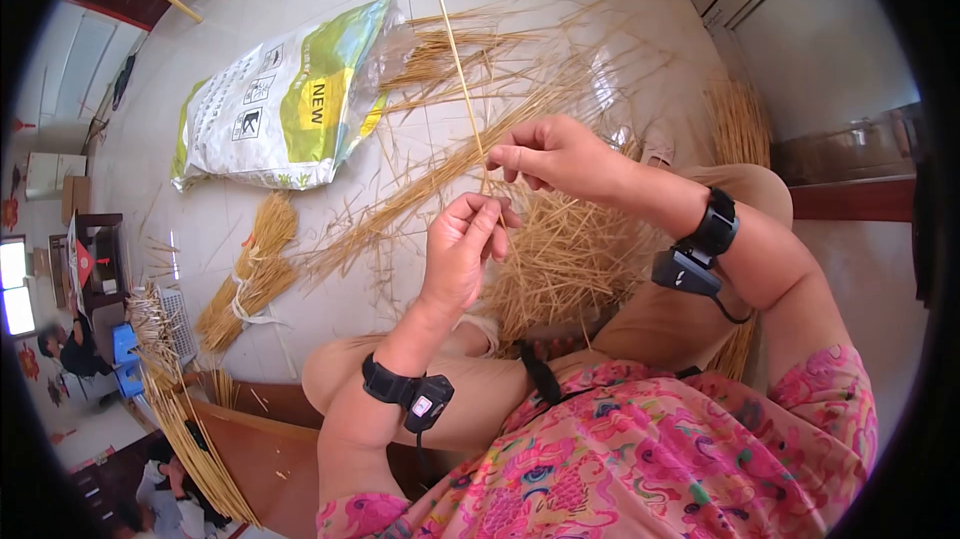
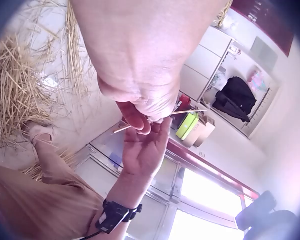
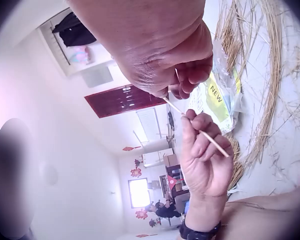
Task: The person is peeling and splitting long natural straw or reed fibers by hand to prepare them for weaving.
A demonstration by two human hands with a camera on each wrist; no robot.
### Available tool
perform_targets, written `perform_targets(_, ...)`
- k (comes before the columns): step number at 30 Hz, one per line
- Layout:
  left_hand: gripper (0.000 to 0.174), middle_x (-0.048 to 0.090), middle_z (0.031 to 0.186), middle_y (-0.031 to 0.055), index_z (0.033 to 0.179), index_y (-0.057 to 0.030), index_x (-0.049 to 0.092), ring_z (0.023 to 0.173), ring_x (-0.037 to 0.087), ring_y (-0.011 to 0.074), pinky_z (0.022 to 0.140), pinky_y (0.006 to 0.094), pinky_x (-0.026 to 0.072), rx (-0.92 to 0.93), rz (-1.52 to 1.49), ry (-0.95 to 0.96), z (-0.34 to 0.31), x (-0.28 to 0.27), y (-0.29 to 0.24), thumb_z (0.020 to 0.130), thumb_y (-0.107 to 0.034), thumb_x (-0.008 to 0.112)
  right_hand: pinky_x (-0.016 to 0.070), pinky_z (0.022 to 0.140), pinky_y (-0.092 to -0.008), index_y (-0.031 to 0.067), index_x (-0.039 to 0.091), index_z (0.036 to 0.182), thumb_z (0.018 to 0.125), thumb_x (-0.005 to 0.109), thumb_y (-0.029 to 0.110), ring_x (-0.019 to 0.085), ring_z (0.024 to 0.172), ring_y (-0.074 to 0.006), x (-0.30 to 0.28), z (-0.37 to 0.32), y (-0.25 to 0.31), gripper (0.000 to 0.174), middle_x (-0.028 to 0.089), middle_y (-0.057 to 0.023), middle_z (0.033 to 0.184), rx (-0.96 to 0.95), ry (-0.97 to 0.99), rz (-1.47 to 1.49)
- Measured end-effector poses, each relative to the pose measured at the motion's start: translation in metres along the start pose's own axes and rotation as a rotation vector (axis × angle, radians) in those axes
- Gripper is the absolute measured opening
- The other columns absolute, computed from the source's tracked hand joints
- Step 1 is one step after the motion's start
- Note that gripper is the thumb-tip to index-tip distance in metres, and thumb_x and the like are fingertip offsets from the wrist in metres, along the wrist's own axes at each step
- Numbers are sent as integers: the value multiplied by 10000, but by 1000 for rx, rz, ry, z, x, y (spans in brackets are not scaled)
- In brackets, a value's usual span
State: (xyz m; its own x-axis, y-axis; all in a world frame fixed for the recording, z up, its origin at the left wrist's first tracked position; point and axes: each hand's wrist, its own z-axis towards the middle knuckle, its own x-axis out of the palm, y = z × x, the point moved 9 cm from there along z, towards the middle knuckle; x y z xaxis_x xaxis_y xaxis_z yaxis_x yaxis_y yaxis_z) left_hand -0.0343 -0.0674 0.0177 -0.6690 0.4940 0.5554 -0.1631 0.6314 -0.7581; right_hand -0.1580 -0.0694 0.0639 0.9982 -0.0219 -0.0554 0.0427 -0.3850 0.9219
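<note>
A long, thin straw stalk (image 1: 455, 49) runs from the top of the head view down to both hands. Near its lower end my left hand (image 1: 458, 247) pinches it between thumb and fingers. Just above, my right hand (image 1: 565, 157) pinches the same stalk, its fingers curled in. In the right wrist view the stalk's short end (image 3: 215, 144) pokes out past the left hand's fingers. Below the hands, between the legs, lies a heap of loose straw pieces (image 1: 570, 249).
A white and green plastic bag (image 1: 275, 104) lies on the floor, straw spilling from its mouth. Left of centre is a tied straw bundle (image 1: 250, 274). Another bundle (image 1: 738, 124) stands at the right. Long stalks (image 1: 205, 459) lie by a wooden board (image 1: 265, 464) at lower left.
</note>
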Motion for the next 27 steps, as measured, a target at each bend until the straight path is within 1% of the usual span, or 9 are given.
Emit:
perform_targets(7, 185, 638, 906, 114, 997, 0, 560, 579, 515, 56, 518, 180, 401, -18, 165, -20, 3, -2, 13, 918, -166, 535, 435, 521, -242, 8, 631, 808, 859, 609, 185, 531, 592, -62, -3, -2, 1, 186, 604, -13, 666, -125, -22, -140)
perform_targets(11, 320, 626, 1014, 102, 1139, -6, 502, 619, 559, 84, 529, 205, 424, -5, 385, -129, 11, -14, 10, 912, -227, 538, 416, 532, -196, 20, 592, 859, 921, 521, 179, 550, 632, -48, -63, -14, 49, 184, 606, 4, 726, -260, -264, -120)
perform_targets(16, 393, 608, 1057, 89, 1211, -27, 442, 652, 546, 86, 572, 214, 424, -81, 476, -256, 16, -43, 12, 881, -207, 557, 398, 537, -165, 33, 584, 935, 933, 496, 168, 535, 641, -37, -171, -154, 114, 161, 606, 1, 775, -433, -728, -203)
perform_targets(17, 380, 602, 1060, 88, 1206, -34, 442, 654, 548, 88, 569, 213, 425, -67, 452, -247, 17, -43, 12, 883, -197, 554, 427, 525, -191, 12, 596, 930, 903, 539, 153, 554, 632, -58, -198, -189, 112, 154, 630, -21, 777, -479, -797, -234)
perform_targets(19, 354, 592, 1066, 86, 1196, -46, 441, 660, 552, 92, 564, 210, 426, -41, 405, -235, 15, -42, 9, 887, -178, 550, 397, 539, -164, 29, 578, 951, 935, 488, 160, 506, 619, -33, -224, -263, 107, 159, 595, 3, 770, -283, -963, -365)
perform_targets(22, 343, 573, 1105, 79, 1195, -54, 442, 690, 544, 90, 589, 216, 423, -90, 410, -227, 17, -43, 15, 889, -171, 543, 416, 537, -221, 22, 556, 896, 892, 494, 96, 511, 612, -71, -267, -349, 23, 97, 574, -13, 723, 87, -959, -583)
perform_targets(24, 342, 557, 1131, 82, 1200, -52, 440, 711, 541, 90, 598, 220, 423, -90, 447, -231, 18, -44, 17, 891, -163, 536, 445, 593, -363, 14, 553, 822, 801, 517, 64, 556, 602, -256, -285, -412, -64, 65, 578, -138, 679, 283, -970, -941)
perform_targets(25, 342, 549, 1144, 84, 1202, -51, 439, 721, 540, 90, 603, 221, 423, -93, 470, -237, 19, -44, 18, 892, -159, 533, 445, 635, -412, 7, 563, 810, 781, 532, 89, 569, 674, -337, -289, -445, -120, 91, 594, -187, 726, 470, -941, -974)
perform_targets(27, 353, 516, 1185, 99, 1215, -42, 432, 749, 538, 92, 620, 228, 428, -101, 527, -247, 22, -45, 20, 892, -151, 525, 461, 677, -422, 6, 583, 802, 774, 522, 103, 581, 748, -380, -273, -503, -209, 118, 615, -201, 778, 758, -947, -1052)
